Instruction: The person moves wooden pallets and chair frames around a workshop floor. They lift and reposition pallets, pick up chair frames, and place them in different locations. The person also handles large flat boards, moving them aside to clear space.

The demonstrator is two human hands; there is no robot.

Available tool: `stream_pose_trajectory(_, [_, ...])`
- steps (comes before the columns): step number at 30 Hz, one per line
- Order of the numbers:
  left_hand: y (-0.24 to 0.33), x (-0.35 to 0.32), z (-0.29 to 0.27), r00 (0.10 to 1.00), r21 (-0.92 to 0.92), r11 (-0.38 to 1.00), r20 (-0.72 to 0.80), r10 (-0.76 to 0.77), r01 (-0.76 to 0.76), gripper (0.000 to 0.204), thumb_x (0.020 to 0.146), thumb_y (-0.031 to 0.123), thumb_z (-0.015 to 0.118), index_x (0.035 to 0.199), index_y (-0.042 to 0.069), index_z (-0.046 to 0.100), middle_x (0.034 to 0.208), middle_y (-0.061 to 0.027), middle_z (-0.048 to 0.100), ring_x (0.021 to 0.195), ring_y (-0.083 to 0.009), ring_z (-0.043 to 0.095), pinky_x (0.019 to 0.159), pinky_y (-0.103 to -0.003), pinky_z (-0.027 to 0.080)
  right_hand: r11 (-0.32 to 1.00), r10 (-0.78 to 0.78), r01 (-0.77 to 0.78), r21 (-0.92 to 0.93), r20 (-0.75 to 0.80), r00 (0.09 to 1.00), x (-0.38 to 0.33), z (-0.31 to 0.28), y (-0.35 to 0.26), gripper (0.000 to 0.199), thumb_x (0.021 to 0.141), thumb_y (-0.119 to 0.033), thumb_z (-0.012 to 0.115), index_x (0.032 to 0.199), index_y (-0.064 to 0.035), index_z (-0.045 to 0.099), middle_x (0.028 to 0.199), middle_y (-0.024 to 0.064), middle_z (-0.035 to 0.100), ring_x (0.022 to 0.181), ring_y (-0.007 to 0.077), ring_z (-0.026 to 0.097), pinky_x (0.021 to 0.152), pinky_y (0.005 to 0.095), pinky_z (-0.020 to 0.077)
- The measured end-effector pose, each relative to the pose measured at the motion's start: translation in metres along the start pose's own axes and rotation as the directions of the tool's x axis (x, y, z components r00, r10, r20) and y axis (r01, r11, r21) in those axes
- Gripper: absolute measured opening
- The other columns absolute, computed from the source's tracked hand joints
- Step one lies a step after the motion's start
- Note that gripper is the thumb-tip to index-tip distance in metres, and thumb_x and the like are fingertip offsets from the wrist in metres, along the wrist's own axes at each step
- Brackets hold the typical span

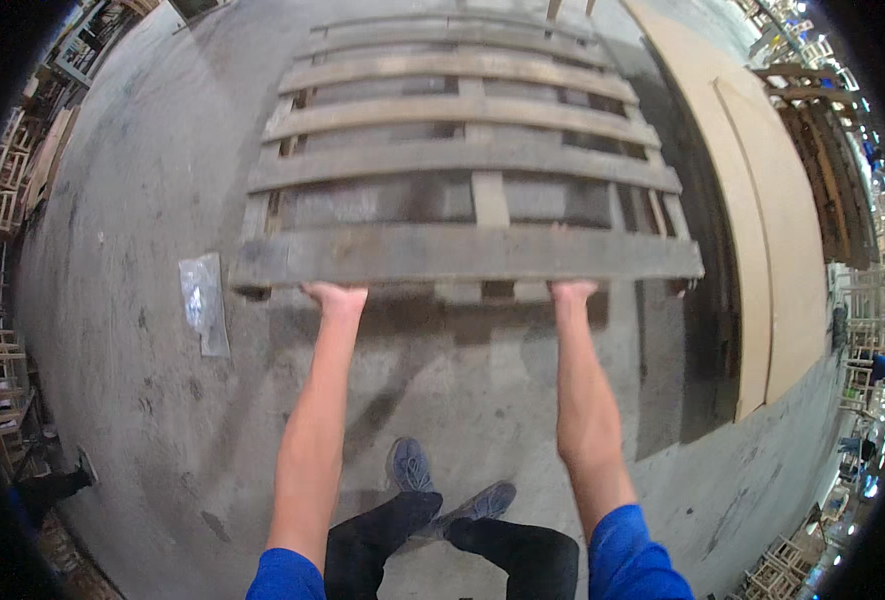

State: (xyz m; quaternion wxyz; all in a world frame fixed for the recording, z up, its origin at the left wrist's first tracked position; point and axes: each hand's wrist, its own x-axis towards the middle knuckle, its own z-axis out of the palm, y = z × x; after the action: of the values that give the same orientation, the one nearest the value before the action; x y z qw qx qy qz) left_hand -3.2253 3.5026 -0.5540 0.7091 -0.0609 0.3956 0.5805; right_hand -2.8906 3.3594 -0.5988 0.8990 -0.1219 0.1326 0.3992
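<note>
A weathered wooden pallet (392,256) with several grey-brown slats stretches away in front of me, its near edge raised off the floor. Under that near board, left of its middle, my left hand (336,296) is hooked with the fingers hidden beneath the wood. My right hand (572,290) grips the same board from below, right of the middle; a bit of its fingertips shows above the slat. Both arms reach out nearly straight. Shadow falls on the concrete under the pallet.
A clear plastic bag (203,303) lies on the concrete floor to the left. Along the right side lie stacked pale boards (752,210), with darker timber (830,170) beyond. Wooden frames (4,370) line the left edge. Another person's dark-clad leg (57,492) shows at the lower left.
</note>
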Motion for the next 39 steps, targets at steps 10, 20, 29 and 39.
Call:
stream_pose_trajectory(10, [0.066, -0.068, -0.045, 0.973, 0.366, 0.911, -0.194, -0.123, 0.188, 0.06, 0.085, 0.034, 0.061, 0.125, -0.004, 0.037, 0.125, -0.0151, 0.045, 0.11, -0.0285, 0.048, 0.098, -0.041, 0.039, 0.906, -0.068, -0.167, -0.389, -0.524, 0.849, -0.109, 0.054, 0.004, 0.065, 0.089, -0.053, 0.035, 0.129, -0.0022, 0.041, 0.132, 0.0155, 0.044, 0.118, 0.032, 0.044, 0.099, 0.0453, 0.0372])
stream_pose_trajectory(20, [0.175, -0.312, 0.103, 0.909, 0.884, 0.224, -0.378, -0.173, 0.41, 0.038, 0.092, 0.032, 0.049, 0.11, 0.0, 0.055, 0.096, -0.0139, 0.064, 0.073, -0.0225, 0.065, 0.061, -0.034, 0.052, -0.414, -0.314, -0.897, -0.155, -0.901, 0.301, -0.427, 0.291, -0.292, 0.028, 0.086, -0.025, 0.055, 0.084, 0.0024, 0.061, 0.076, 0.0127, 0.064, 0.06, 0.0233, 0.064, 0.05, 0.0357, 0.0518])
stream_pose_trajectory(29, [0.213, -0.314, 0.407, 0.882, 0.915, -0.35, -0.324, -0.342, 0.201, 0.022, 0.086, 0.018, 0.048, 0.094, 0.003, 0.061, 0.079, -0.0093, 0.065, 0.064, -0.0192, 0.063, 0.054, -0.031, 0.05, -0.061, -0.28, -0.94, -0.336, -0.898, 0.339, -0.264, 0.44, -0.253, 0.022, 0.084, -0.021, 0.059, 0.086, 0.0011, 0.06, 0.069, 0.0127, 0.061, 0.056, 0.0229, 0.062, 0.047, 0.0332, 0.0514])
stream_pose_trajectory(39, [0.194, -0.222, 0.771, 0.987, 0.987, -0.086, -0.144, -0.076, 0.137, 0.019, 0.088, 0.011, 0.045, 0.097, 0.001, 0.058, 0.084, -0.0112, 0.065, 0.066, -0.0155, 0.062, 0.055, -0.027, 0.049, 0.168, 0.105, -0.173, -0.971, -0.156, 0.982, 0.43, 0.856, -0.044, 0.027, 0.089, -0.026, 0.055, 0.097, 0.0001, 0.059, 0.081, 0.0078, 0.063, 0.071, 0.0122, 0.059, 0.063, 0.0266, 0.0483])
